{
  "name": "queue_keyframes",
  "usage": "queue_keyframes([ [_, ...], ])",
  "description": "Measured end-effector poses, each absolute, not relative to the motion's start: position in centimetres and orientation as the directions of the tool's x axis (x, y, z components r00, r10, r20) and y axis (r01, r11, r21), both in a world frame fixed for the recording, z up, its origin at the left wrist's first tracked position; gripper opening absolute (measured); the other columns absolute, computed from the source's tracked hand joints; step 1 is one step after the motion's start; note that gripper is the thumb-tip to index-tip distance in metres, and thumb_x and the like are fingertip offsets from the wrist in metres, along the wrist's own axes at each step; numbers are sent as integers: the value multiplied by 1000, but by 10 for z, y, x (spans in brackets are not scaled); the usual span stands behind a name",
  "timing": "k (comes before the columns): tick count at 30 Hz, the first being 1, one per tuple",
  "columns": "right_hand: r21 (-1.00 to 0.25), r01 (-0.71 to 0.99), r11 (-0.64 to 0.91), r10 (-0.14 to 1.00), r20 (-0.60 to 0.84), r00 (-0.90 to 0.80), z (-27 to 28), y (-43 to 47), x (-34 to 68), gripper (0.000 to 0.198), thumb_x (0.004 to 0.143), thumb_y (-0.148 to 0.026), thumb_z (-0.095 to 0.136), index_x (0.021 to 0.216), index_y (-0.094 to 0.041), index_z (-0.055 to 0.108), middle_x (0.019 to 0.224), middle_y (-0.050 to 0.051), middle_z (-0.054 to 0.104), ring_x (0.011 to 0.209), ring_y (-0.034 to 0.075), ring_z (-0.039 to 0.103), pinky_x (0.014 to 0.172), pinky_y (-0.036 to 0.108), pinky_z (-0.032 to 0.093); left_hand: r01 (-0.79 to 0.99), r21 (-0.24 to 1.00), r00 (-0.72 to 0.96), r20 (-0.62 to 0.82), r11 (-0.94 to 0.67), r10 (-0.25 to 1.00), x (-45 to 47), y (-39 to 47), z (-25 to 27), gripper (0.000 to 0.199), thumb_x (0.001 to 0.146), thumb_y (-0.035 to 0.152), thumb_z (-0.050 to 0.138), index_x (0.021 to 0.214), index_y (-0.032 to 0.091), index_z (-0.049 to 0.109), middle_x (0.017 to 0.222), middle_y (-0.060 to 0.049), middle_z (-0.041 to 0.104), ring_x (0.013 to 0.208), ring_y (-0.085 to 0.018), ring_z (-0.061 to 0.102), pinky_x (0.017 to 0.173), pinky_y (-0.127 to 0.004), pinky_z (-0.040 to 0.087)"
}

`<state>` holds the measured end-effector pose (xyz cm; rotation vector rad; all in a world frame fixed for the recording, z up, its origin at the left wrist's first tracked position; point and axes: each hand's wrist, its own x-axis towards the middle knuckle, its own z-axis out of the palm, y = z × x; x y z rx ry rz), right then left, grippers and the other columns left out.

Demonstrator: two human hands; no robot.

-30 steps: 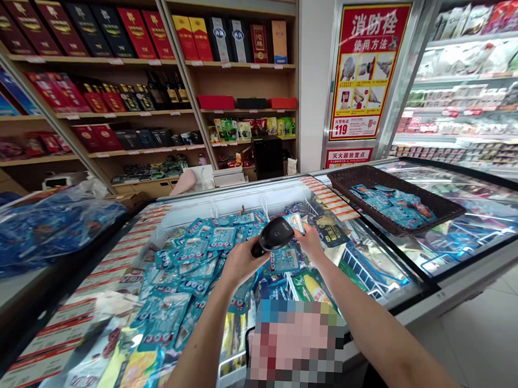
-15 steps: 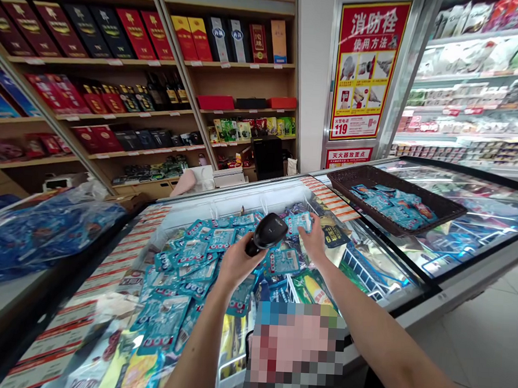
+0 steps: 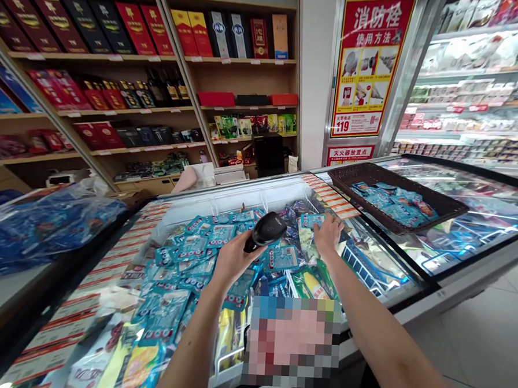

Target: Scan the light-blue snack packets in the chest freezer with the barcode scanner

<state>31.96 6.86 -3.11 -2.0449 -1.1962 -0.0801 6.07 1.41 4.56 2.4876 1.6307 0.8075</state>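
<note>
My left hand [image 3: 230, 261] is wrapped around the handle of a black barcode scanner [image 3: 270, 229], whose head points to the right. In my right hand [image 3: 328, 237] the fingers are closed on the edge of a small teal packet [image 3: 309, 221], to the right of the scanner. Both hands are above an open chest freezer [image 3: 280, 188]. Many flat teal packets [image 3: 193, 247] lie in a loose heap left of and beneath my left hand. One more teal packet [image 3: 282, 258] lies below the scanner.
A brown woven basket [image 3: 446, 218] with several teal packets stands on the freezer's glass at right. Blue plastic-wrapped goods [image 3: 44, 226] lie at left. Boxed bottles fill the shelves [image 3: 243, 69] behind. A blurred pixelated patch covers the front edge.
My right hand has moved to the right with the teal packet, away from the scanner. My left hand and the scanner have hardly moved.
</note>
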Motion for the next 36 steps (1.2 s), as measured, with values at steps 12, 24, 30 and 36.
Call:
queue_keyframes([
  [12,-513,830,218,933,359,-23,-21,52,303,44,81,-58,44,96,-22,66,96,10,60,97,24,51,89,38,35,912,298,151,393,-281,907,70,10,45,34,81,46,45,104,22,55,94,-6,66,83,-22,61,56,-25,35],
  [24,-525,762,378,923,155,-351,-13,36,304,73,41,-58,78,100,-23,54,108,6,49,108,28,41,91,42,33,917,257,177,422,-305,889,63,-3,36,32,79,40,50,106,25,57,98,-4,65,86,-21,61,60,-24,37],
  [30,-691,646,325,937,143,-318,-9,37,308,71,59,-44,73,121,-25,44,98,3,54,96,22,51,80,34,39,919,259,165,431,-297,887,62,-5,35,32,79,40,50,105,25,58,95,-4,66,82,-20,61,59,-24,36],
  [36,-800,552,234,972,182,-148,-21,45,309,83,62,-37,71,134,-23,32,103,6,56,85,19,56,75,33,43,935,193,194,429,-299,882,62,-2,29,32,79,41,49,106,24,57,97,-5,66,87,-21,61,63,-25,39],
])
